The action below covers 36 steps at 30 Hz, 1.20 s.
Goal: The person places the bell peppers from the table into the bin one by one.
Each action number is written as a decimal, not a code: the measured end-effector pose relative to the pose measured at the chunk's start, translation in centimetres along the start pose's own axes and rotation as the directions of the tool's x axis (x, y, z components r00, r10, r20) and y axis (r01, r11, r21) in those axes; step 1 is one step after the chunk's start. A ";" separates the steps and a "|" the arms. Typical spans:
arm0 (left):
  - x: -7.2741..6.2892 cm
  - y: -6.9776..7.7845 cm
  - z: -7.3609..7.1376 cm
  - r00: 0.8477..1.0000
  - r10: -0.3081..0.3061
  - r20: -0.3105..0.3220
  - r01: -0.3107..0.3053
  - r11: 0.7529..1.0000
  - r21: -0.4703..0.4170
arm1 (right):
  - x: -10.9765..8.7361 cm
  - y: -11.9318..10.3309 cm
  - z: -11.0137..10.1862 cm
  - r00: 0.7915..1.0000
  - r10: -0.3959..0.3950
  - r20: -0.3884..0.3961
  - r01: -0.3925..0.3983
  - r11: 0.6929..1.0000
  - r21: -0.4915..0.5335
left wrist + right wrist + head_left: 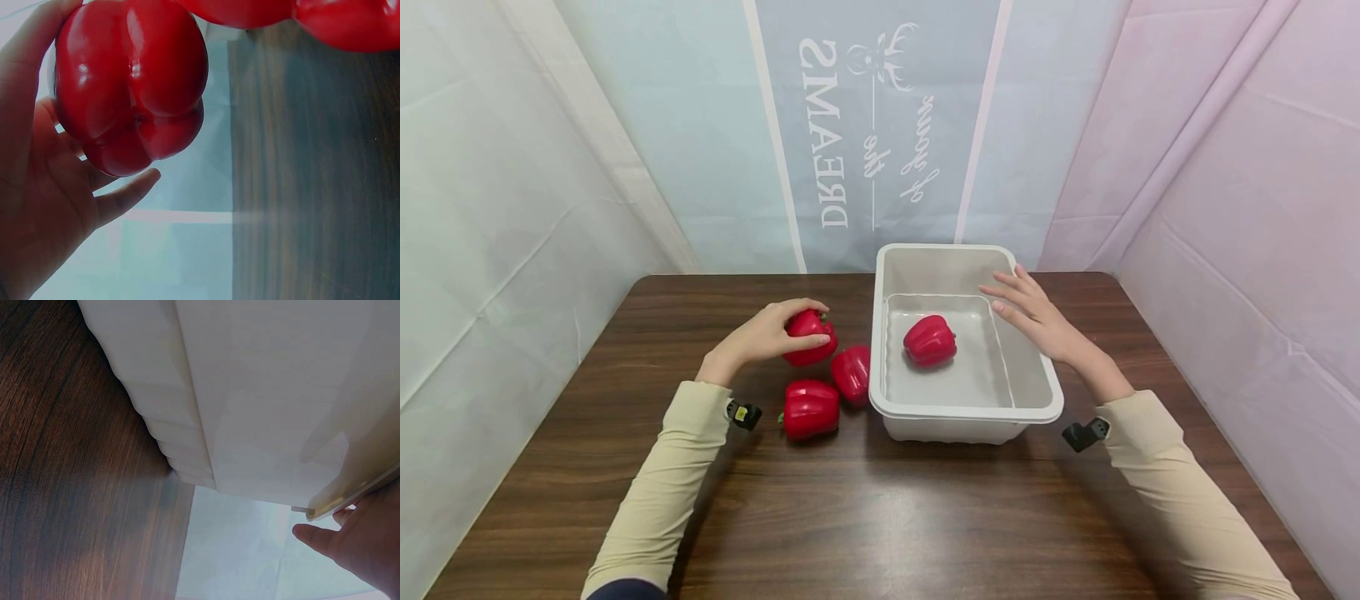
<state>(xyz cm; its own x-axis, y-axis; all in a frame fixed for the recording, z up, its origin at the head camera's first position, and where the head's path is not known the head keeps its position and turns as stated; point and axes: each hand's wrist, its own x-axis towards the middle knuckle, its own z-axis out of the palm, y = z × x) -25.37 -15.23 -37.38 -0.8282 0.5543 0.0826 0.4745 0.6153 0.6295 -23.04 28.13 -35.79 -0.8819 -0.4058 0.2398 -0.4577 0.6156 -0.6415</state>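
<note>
My left hand curls its fingers and thumb round a red bell pepper on the left side of the table. In the left wrist view that bell pepper shows its lobed bottom, with the thumb along one side. Two more bell peppers lie close by: one against the bin's left side, another nearer the front. A fourth red pepper lies on its side inside the light grey bin. Over the bin's right rim, my right hand spreads its fingers and holds nothing.
The brown wooden table carries the bin and the peppers. A printed curtain hangs behind its far edge, with pale cloth walls on both sides. The bin's tall outer wall fills much of the right wrist view.
</note>
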 end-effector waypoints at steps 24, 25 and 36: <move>0.5 0.3 -0.5 1.000 0.018 -0.020 -0.018 1.000 -0.014 | 0.0 -0.1 0.0 1.000 0.006 0.000 -0.006 1.000 0.004; 0.5 0.3 -0.5 1.000 0.017 -0.021 -0.017 1.000 -0.014 | 0.0 -0.1 0.0 1.000 0.007 0.000 -0.007 1.000 0.004; 0.6 0.5 -0.5 0.999 0.027 -0.041 -0.027 1.000 -0.006 | 0.0 -0.1 0.0 1.000 0.010 0.004 -0.010 1.000 0.003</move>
<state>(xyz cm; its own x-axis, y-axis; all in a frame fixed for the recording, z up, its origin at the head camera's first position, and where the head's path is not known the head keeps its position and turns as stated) -25.79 -14.88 -36.58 -0.8267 0.5470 0.1313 0.4952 0.5968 0.6314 -22.96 28.07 -35.69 -0.8862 -0.4018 0.2306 -0.4483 0.6177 -0.6461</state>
